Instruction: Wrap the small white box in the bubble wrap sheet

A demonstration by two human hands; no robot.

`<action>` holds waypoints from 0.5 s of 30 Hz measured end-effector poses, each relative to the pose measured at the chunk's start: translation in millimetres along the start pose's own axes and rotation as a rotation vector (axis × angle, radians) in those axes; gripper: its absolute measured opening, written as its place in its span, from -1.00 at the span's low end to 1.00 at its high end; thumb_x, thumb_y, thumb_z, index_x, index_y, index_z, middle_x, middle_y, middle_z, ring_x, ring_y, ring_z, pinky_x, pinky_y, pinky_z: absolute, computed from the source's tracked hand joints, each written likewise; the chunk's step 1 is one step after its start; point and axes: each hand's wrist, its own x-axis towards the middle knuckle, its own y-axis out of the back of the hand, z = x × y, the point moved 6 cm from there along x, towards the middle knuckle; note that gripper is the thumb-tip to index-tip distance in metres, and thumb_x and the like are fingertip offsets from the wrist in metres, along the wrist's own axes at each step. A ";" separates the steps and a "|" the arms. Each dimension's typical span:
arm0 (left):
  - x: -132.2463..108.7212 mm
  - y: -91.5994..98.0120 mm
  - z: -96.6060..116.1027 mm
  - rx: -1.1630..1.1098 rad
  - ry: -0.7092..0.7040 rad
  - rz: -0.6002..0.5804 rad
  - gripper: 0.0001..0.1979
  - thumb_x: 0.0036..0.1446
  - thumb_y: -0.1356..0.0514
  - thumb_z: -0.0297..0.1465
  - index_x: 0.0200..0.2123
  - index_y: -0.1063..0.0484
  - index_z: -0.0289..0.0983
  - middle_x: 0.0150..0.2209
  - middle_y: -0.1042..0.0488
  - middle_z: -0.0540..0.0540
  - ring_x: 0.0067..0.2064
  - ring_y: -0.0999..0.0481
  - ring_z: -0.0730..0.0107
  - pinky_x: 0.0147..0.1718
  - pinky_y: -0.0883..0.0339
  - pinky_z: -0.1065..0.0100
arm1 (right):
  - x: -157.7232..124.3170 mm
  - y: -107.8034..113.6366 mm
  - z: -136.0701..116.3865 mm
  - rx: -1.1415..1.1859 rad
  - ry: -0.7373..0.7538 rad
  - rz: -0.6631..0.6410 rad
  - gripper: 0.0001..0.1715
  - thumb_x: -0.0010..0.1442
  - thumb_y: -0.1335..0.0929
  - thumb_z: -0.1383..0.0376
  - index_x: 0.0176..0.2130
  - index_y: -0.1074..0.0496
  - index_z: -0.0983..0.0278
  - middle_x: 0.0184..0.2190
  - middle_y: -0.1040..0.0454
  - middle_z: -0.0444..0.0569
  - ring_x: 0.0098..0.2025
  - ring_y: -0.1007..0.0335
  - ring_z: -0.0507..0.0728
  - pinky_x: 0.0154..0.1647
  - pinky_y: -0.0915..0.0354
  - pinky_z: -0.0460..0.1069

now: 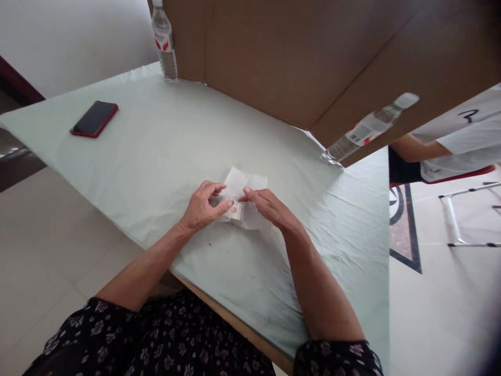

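A small clear plastic packet (246, 201) with something pinkish inside lies on the pale green tablecloth (156, 156) in front of me. My left hand (201, 206) pinches its left edge with curled fingers and thumb. My right hand (266, 203) rests on the packet's right side, its fingers pressed together on the plastic. Both forearms reach in from the table's near edge.
A red-cased phone (94, 119) lies far left. One water bottle (164, 42) stands at the back, another (366, 128) stands right, both against a tall cardboard screen (297, 57). Another person's arm and white shirt (450, 141) show beyond the screen. The table edge (235, 321) runs near my lap.
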 end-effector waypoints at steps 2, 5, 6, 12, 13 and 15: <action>-1.0 2.8 0.8 -0.017 -0.013 0.018 -0.54 0.13 -0.26 -0.15 0.04 -0.46 -0.27 -0.04 -0.48 -0.21 -0.07 -0.51 0.22 -0.12 -0.43 0.24 | 11.1 -0.9 -5.6 0.105 0.003 -0.075 -0.24 0.39 -0.13 -0.18 -0.29 -0.65 0.24 -0.19 -0.66 0.05 -0.14 -0.55 0.20 -0.06 -0.37 0.09; -3.3 10.5 10.1 0.002 -0.114 0.061 -0.49 0.18 -0.21 -0.12 0.13 -0.42 -0.24 0.18 -0.37 -0.29 0.17 -0.42 0.09 0.07 -0.37 0.11 | 23.4 -2.0 -24.2 0.197 0.081 -0.109 -0.25 0.41 -0.10 -0.19 -0.07 -0.64 0.18 0.08 -0.59 0.07 0.09 -0.49 0.23 0.06 -0.38 0.12; -4.0 12.2 14.3 0.024 -0.156 0.061 -0.51 0.19 -0.20 -0.12 0.12 -0.44 -0.23 0.25 -0.32 -0.29 0.24 -0.35 0.05 0.14 -0.32 0.06 | 26.9 -4.2 -30.8 0.212 0.109 -0.122 -0.26 0.42 -0.10 -0.18 0.02 -0.61 0.16 0.15 -0.54 0.06 0.15 -0.45 0.23 0.10 -0.37 0.13; -6.1 8.6 30.7 0.188 -0.381 -0.042 -0.65 0.23 -0.16 -0.12 -0.13 -0.59 -0.21 0.07 -0.58 -0.22 0.32 -0.29 -0.03 0.31 -0.02 -0.06 | 48.9 -28.9 -40.3 0.302 0.156 -0.244 -0.14 0.38 -0.04 -0.27 0.09 -0.55 0.21 0.14 -0.55 0.10 0.21 -0.44 0.24 0.18 -0.35 0.16; -5.5 8.9 29.3 0.224 -0.377 -0.041 -0.65 0.24 -0.14 -0.12 -0.16 -0.59 -0.21 -0.06 -0.63 -0.19 0.28 -0.35 -0.03 0.30 0.00 -0.08 | 50.1 -29.5 -38.2 0.330 0.156 -0.241 -0.13 0.38 -0.05 -0.27 0.10 -0.54 0.23 0.14 -0.55 0.11 0.21 -0.43 0.24 0.19 -0.35 0.16; -3.0 12.3 22.9 0.293 -0.317 -0.017 -0.63 0.28 -0.07 -0.13 -0.25 -0.59 -0.21 -0.25 -0.66 -0.14 0.18 -0.45 0.00 0.30 0.05 -0.10 | 46.7 -22.4 -33.4 0.367 0.155 -0.167 -0.17 0.39 -0.07 -0.25 0.14 -0.50 0.25 0.13 -0.55 0.13 0.21 -0.44 0.23 0.19 -0.35 0.16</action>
